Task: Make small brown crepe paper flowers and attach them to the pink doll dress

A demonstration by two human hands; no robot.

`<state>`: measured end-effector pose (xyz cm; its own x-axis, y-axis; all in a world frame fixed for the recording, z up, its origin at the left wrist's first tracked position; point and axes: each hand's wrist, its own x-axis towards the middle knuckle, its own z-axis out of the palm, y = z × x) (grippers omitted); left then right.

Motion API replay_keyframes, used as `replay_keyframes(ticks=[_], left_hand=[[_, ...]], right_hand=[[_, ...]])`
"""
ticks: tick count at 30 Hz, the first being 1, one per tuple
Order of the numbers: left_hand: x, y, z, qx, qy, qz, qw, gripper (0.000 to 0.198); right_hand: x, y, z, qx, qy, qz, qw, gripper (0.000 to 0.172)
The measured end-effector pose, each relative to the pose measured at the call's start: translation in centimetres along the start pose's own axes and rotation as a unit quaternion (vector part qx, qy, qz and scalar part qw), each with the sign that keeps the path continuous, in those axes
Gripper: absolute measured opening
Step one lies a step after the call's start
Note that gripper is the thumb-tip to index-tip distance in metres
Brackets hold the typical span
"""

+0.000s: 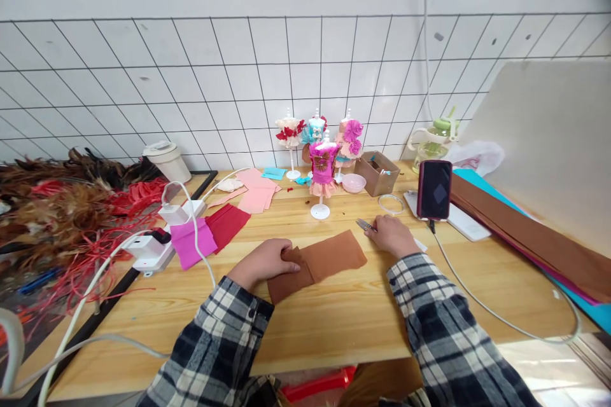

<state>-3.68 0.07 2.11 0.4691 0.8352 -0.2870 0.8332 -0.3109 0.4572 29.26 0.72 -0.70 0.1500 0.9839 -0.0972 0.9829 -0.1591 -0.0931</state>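
My left hand is closed on the near end of a strip of brown crepe paper, thumb on top, where a shorter folded piece overlaps the longer one. The strip lies flat on the table and stretches to the right. To its right, my right hand rests on the tabletop, closed on small metal scissors whose tips point left; the handles are hidden under the fingers. Behind the strip stands a miniature dress form in a magenta top and pink skirt, touched by neither hand.
More decorated dress forms stand against the tiled wall beside a cardboard box. A phone on a cable stands at right, near long rolled paper sheets. Red and magenta pieces, power strips and feathers occupy the left.
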Motion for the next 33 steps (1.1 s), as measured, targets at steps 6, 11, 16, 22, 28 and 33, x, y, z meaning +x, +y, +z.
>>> replay_keyframes(ticks=[6, 11, 16, 22, 28, 33], left_hand=[[-0.4, -0.4, -0.3, -0.080, -0.021, 0.005, 0.997, 0.033], [-0.3, -0.8, -0.1, -0.037, 0.027, 0.034, 0.998, 0.032], [-0.5, -1.2, -0.1, -0.115, 0.031, 0.034, 0.992, 0.063], [-0.2, -0.2, 0.3, -0.161, 0.048, 0.033, 0.985, 0.083], [0.5, 1.8, 1.5, -0.220, 0.033, 0.067, 0.973, 0.052], [0.6, 2.7, 2.6, -0.430, -0.019, 0.038, 0.902, 0.035]], right_hand=[[-0.6, -2.6, -0.2, 0.130, 0.090, -0.072, 0.985, 0.021], [-3.1, -7.0, 1.2, 0.158, 0.038, -0.195, 0.967, 0.041], [-3.4, -7.8, 1.5, 0.105, 0.019, -0.218, 0.970, 0.023], [-4.1, -7.9, -0.4, 0.174, 0.127, -0.309, 0.926, 0.019], [-4.8, -8.3, -0.5, 0.225, 0.184, -0.303, 0.908, 0.019], [-4.5, -8.0, -0.4, 0.300, 0.228, -0.211, 0.902, 0.036]])
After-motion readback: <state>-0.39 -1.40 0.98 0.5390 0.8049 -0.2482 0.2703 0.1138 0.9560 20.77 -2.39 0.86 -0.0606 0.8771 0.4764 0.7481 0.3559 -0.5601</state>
